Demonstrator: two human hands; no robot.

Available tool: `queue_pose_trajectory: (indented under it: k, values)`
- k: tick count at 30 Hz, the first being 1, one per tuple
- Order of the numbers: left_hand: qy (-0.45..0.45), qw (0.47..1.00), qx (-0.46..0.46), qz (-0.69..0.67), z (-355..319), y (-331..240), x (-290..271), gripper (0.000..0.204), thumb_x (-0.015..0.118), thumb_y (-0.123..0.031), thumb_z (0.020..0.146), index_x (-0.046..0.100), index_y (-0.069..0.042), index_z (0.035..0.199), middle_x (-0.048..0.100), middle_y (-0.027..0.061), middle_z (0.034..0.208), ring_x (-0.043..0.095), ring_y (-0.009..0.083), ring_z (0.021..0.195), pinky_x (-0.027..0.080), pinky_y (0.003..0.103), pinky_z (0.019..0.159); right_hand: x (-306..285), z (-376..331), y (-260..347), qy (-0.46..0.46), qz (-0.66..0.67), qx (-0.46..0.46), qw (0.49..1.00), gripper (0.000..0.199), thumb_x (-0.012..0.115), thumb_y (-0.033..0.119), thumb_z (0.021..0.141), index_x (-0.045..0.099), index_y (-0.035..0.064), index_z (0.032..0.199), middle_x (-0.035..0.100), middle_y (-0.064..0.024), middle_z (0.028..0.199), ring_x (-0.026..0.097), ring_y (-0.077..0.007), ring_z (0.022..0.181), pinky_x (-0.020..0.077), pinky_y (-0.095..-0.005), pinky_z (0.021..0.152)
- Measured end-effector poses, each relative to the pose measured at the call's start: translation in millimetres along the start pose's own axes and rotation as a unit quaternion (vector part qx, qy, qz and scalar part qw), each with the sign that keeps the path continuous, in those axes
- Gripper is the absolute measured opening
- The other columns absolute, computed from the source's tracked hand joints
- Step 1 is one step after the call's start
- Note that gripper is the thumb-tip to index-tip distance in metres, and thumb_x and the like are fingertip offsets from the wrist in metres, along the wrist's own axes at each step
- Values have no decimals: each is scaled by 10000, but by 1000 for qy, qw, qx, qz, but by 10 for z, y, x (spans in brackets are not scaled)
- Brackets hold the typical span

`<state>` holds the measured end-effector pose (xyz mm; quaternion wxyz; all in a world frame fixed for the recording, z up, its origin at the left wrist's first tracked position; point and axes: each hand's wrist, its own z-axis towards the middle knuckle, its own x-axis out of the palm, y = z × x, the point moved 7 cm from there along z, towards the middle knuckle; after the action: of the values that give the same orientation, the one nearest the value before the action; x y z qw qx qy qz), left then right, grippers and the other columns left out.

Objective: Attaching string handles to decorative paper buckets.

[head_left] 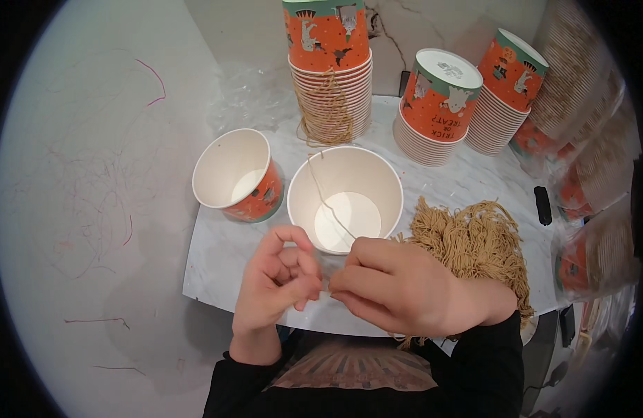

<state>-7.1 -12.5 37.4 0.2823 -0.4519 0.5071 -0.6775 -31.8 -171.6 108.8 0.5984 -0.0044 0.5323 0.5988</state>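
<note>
An open paper bucket (389, 174), white inside, stands in front of me. One tan cord (326, 202) runs from its far rim across the opening to my right hand (405, 285). That hand is closed, its fingers pinched on the cord at the bucket's near edge. Just left of it, my left hand (276, 279) is curled with the thumb pressed to the fingers; whatever it may hold is too small to make out. A thick bundle of tan cords (467, 244) lies beside my right wrist. A second bucket (265, 195) with an orange printed side leans at the left.
Tan cords (328, 115) hang down a tall stack of nested buckets (328, 42) at the back. Two shorter upside-down stacks (440, 104) (513, 83) stand to its right. Plastic-wrapped buckets (593, 174) crowd the right side, near a small black object (542, 205). Clear plastic (248, 101) lies back left.
</note>
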Motion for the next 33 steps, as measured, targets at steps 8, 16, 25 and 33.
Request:
queue_pose_trajectory:
  k: [8,16,25,33]
  values:
    - [31,926,157,342,581,-182,245,314,669,-55,953,562,-6,1244,690,86,1043,650,148,947,516,292,841,422,-233,337,68,-97,-227,967,197,627,193,790,624,36,909,551,-69,887,596,-213,814,506,-326,636]
    - [78,783,96,609,603,-47,537,411,847,-184,757,670,-53,1104,722,119,1014,693,289,874,545,376,734,671,-323,352,172,-92,-266,944,176,633,208,813,639,49,888,585,-65,889,607,-201,781,475,-312,630]
    - [-33,884,55,463,468,-94,341,132,729,-39,810,689,-37,935,700,106,862,702,232,763,534,316,659,402,-117,217,151,57,-185,969,181,642,182,878,587,41,978,538,-105,968,620,-261,761,520,-380,611]
    - [-143,979,134,-60,482,308,-14,283,594,13,973,521,45,1245,676,100,1122,648,108,996,528,266,900,-199,141,-150,-144,117,-60,981,174,730,-44,774,682,14,931,662,-102,974,681,-226,862,553,-303,691]
